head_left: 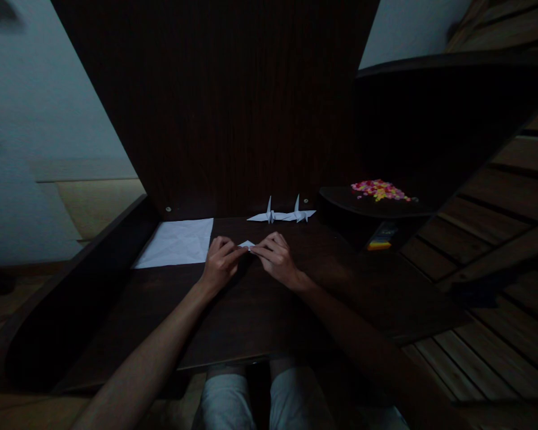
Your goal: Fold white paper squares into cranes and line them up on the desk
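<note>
A small piece of folded white paper (247, 244) is pinched between my two hands, just above the dark wooden desk. My left hand (221, 263) has its fingers closed on the paper's left side. On the opposite side my right hand (278, 258) grips it, with thumb and index finger pressed together. Most of the paper's lower part is hidden by the fingers. Behind my hands, two folded white paper cranes (269, 216) stand side by side against the back panel. A flat, creased white sheet (179, 242) lies left of my left hand.
The dark desk (269, 322) has a raised left side wall (67, 298) and a tall back panel (233, 107). On a low curved shelf at right sits a pile of small pink, red and yellow pieces (381, 190). Beneath it is a small yellow-and-dark item (380, 245).
</note>
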`<state>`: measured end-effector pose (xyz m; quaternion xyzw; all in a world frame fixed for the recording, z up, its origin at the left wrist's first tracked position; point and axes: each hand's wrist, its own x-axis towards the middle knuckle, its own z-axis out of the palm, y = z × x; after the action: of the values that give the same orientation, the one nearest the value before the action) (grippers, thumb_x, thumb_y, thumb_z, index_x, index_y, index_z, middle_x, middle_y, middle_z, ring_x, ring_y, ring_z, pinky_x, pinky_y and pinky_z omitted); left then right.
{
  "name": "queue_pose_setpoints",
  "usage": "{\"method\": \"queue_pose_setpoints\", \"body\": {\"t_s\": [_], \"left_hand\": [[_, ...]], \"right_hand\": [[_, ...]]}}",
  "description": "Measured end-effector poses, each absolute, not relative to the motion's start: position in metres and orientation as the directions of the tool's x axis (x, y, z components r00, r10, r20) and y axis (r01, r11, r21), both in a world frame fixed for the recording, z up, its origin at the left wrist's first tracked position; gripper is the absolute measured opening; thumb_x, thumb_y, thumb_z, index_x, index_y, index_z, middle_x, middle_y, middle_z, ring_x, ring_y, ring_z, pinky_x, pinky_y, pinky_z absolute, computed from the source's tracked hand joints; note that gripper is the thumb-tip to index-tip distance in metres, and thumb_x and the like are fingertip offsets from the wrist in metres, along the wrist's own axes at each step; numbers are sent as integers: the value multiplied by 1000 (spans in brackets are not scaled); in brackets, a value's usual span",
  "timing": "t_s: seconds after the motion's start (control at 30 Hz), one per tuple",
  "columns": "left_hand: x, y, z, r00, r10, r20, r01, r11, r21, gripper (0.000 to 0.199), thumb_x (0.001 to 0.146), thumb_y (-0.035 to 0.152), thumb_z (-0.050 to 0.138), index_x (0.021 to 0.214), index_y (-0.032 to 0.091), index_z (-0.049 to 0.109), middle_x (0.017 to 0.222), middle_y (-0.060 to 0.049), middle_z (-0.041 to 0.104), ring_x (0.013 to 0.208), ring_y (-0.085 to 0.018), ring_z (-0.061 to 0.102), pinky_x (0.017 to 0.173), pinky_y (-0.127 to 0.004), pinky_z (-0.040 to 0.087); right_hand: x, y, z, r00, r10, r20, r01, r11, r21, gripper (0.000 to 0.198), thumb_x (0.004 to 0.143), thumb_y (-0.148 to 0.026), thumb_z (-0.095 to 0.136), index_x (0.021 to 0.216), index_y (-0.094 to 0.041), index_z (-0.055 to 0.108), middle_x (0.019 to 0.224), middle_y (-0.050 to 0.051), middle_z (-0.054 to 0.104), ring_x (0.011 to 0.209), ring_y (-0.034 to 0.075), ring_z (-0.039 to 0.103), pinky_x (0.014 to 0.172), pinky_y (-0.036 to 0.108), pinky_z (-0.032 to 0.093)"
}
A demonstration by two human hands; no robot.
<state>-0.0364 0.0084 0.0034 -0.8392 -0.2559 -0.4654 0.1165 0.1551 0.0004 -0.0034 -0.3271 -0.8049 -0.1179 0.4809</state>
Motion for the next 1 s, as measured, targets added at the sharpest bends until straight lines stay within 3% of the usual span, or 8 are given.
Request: {"method": "queue_pose_setpoints", "body": {"t_s": [0.23,0.43,0.7,0.87,1.0], "left_hand": [[-33,9,8,444,312,840,530,-848,35,17,83,15,55,93,17,68,67,-5,56,76,-19,44,66,-32,42],[-32,9,11,309,377,873,558,-815,155,18,80,19,62,98,19,66,82,-5,61,82,-18,49,73,-33,44],[-40,13,11,321,382,867,510,-841,181,10,81,16,60,85,20,68,82,-5,63,82,-18,49,70,-33,46],[-35,13,13,218,556,802,451,-786,422,21,76,28,67,95,20,68,89,-6,67,87,-19,58,79,-37,49],[-29,7,17,145,756,639,367,-641,674,34,72,36,69,102,19,68,101,-8,68,94,-22,63,86,-39,49]], "right_hand": [[157,2,-2,-363,355,861,649,759,-39,23,83,-9,53,86,-23,71,68,2,64,73,16,47,65,32,34],[162,3,0,-297,354,887,666,743,-74,23,82,-8,53,85,-22,71,68,2,65,71,16,47,65,33,35],[161,3,0,-272,369,889,641,759,-119,23,81,-8,55,84,-23,72,68,2,65,71,17,48,65,33,38],[161,3,-1,-248,390,887,613,772,-168,27,81,-7,53,91,-25,72,76,3,67,75,18,50,65,34,43],[161,3,-2,-224,423,878,595,773,-221,28,81,-8,54,93,-26,71,82,4,67,77,18,51,66,34,46]]}}
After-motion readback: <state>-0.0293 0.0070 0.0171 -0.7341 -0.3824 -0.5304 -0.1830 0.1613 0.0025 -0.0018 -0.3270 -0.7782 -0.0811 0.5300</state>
